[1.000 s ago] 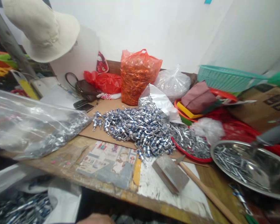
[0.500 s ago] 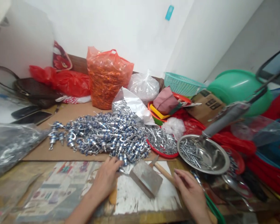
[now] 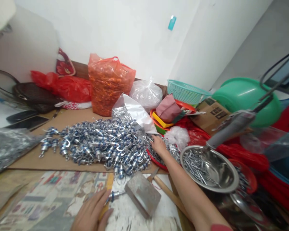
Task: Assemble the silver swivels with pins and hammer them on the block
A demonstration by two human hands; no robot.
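Observation:
My left hand (image 3: 92,210) lies low on the table, fingers closed around the end of a blue-and-silver metal hook fitting (image 3: 115,195). The fitting's thin end reaches the side of a grey metal block (image 3: 143,195), which rests on a white sheet (image 3: 125,215). My right hand (image 3: 158,146) is down in a red tray (image 3: 156,158) of small silver metal parts (image 3: 174,152); its fingers are bent together, and what they hold is hidden. A large pile of blue-and-silver hook fittings (image 3: 103,142) spreads just left of the tray.
A hammer-like tool's wooden handle (image 3: 168,192) lies under my right forearm. To the right stands a steel bowl (image 3: 209,168) of long pins. Behind are an orange bag (image 3: 112,86), a green basket (image 3: 188,91) and a cardboard box (image 3: 210,115). A clear bag (image 3: 12,149) sits left.
My right hand has left the wooden handle area and reached forward into the red tray. My left hand has drawn back toward me, with the fitting between its fingers now showing beside the block.

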